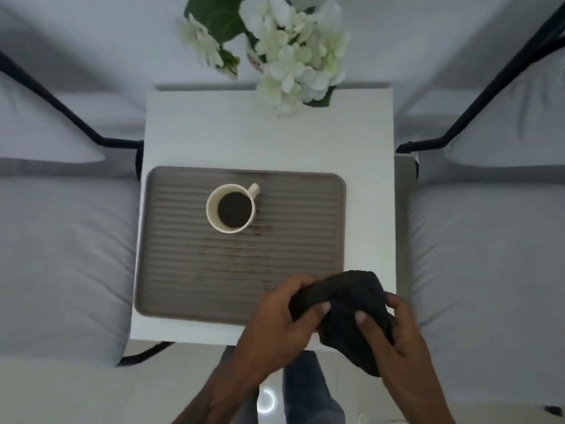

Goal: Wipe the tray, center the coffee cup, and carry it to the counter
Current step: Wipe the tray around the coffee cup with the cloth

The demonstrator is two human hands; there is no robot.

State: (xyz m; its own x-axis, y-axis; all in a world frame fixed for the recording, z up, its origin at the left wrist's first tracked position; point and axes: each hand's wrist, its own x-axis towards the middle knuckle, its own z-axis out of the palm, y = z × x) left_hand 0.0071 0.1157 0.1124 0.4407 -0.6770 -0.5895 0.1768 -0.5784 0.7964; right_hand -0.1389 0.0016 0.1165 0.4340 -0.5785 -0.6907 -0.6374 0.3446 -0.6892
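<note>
A grey ribbed tray (pixel 189 286) lies on a small white table (pixel 269 136). A cream coffee cup (pixel 231 208) full of dark coffee stands on the tray's far left part, its handle pointing to the far right. Brown stains (pixel 260 231) mark the ribs just right of and below the cup. Over the tray's near right corner, my left hand (pixel 281 322) and my right hand (pixel 394 335) both grip a crumpled dark cloth (pixel 345 313). The cloth hides that corner of the tray.
White flowers (pixel 293 53) with green leaves stand at the table's far edge. Grey cushioned seats with black frames flank the table, one on the left (pixel 61 246) and one on the right (pixel 489 240). My legs in jeans (pixel 305 390) show below the table.
</note>
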